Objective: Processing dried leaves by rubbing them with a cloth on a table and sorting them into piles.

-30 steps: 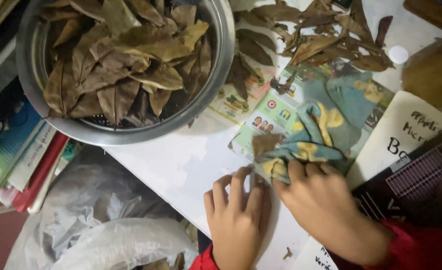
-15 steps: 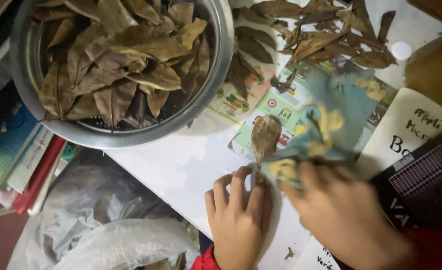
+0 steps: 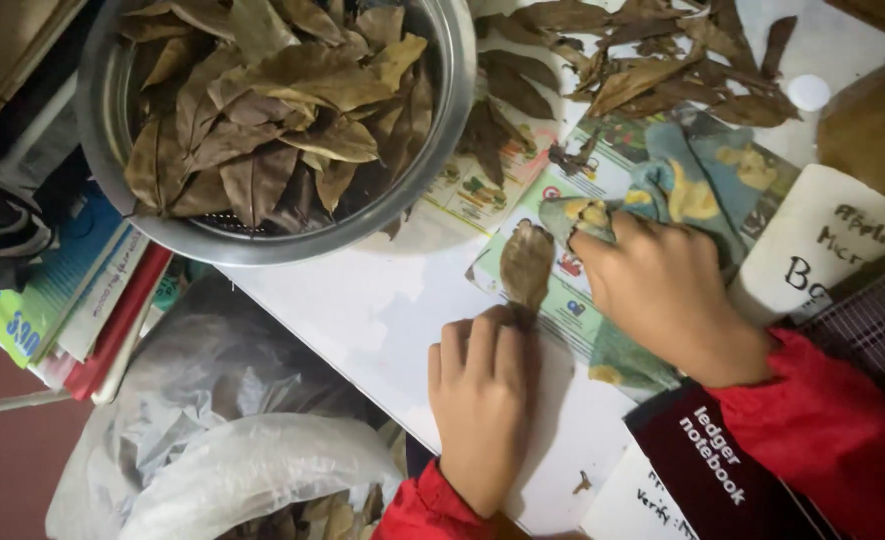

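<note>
I wore a bright red long-sleeved top, its cuffs ending at my wrists. My left hand (image 3: pixel 479 400) and right hand (image 3: pixel 667 290) were bare: no gloves, rings or watch showed. My fingers (image 3: pixel 482 335) had short, unpainted nails.

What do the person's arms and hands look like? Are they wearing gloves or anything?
No gloves. The left hand and the right hand are both bare, with no rings, watch or bands that show. Each arm wears a bright red long sleeve: the left sleeve shows only its cuff at the bottom edge, and the right sleeve is plain, soft cloth bunched in folds at the wrist.
</note>
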